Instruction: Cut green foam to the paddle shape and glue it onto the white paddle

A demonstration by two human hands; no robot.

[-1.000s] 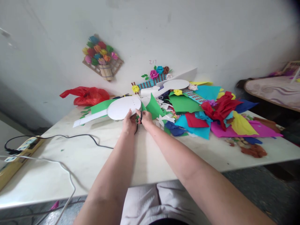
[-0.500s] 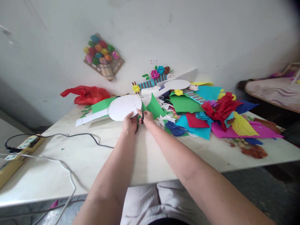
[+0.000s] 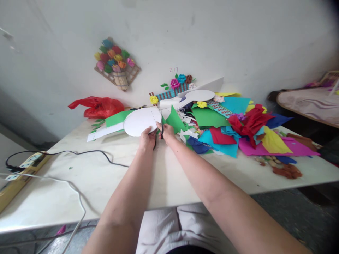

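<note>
A white oval board with a long strip running off its left side is held just above the table. My left hand grips the oval's near right edge, thumb on top and fingers beneath. Beside it, my right hand is closed around a small black tool, mostly covered by the fingers, so its kind is unclear. The right index finger reaches to the oval's right edge. A dark curved piece shows below the left fingers. Small dark dots mark the oval's face.
Green paper and heaped coloured paper lie to the right. Behind are a second white oval and a red plastic bag. From a power strip, a black cord runs across the table to my left arm.
Both hands and the white board have shifted very slightly to the right. The grips look the same.
</note>
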